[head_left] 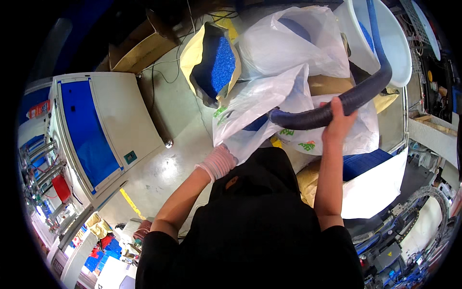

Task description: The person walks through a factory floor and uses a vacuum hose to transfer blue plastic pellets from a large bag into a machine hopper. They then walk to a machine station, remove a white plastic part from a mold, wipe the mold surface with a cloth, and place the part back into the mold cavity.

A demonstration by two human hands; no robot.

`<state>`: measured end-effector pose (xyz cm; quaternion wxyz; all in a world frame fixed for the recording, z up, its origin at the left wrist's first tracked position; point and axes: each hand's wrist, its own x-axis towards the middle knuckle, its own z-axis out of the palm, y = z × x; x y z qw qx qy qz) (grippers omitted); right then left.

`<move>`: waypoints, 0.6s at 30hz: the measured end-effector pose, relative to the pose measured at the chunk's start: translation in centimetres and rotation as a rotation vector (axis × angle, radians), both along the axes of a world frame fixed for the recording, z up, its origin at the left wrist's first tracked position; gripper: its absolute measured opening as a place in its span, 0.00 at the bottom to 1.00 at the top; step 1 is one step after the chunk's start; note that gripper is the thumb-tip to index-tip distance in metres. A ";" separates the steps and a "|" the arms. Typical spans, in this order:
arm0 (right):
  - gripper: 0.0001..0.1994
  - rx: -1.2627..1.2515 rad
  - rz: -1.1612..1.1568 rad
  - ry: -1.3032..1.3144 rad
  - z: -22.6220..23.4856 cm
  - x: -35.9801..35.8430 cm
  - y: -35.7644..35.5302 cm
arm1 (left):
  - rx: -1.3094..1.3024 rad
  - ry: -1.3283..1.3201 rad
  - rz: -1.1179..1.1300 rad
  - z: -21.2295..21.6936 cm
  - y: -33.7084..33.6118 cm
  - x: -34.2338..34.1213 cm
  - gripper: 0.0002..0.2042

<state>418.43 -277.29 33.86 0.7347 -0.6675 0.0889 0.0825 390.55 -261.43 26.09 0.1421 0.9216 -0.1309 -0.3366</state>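
The right hand [338, 124] is wrapped round the dark hose [308, 120]; the gloved left hand [220, 163] is bunched on the edge of the white sack [260, 94]. The hose's end lies at the sack's mouth near blue material [255, 124], though whether they touch is hard to tell. This looks like guiding hose and sack together, which seems to call for a steady hose and a spread mouth. Beyond stand a paper sack [191, 53] of blue pellets [223, 65] and a white tub [402, 58]
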 end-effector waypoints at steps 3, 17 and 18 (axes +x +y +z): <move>0.22 -0.012 0.138 -0.087 4.0 0.1 0.7 | 0.043 -0.051 0.027 0.4 1.8 1.4 0.06; 0.20 -0.135 0.288 -0.236 14.3 -3.4 5.6 | -0.471 -0.402 0.659 5.1 0.5 8.4 0.45; 0.20 -0.126 0.284 -0.241 13.8 -3.6 5.6 | -0.499 -0.357 0.657 5.2 -0.8 9.5 0.49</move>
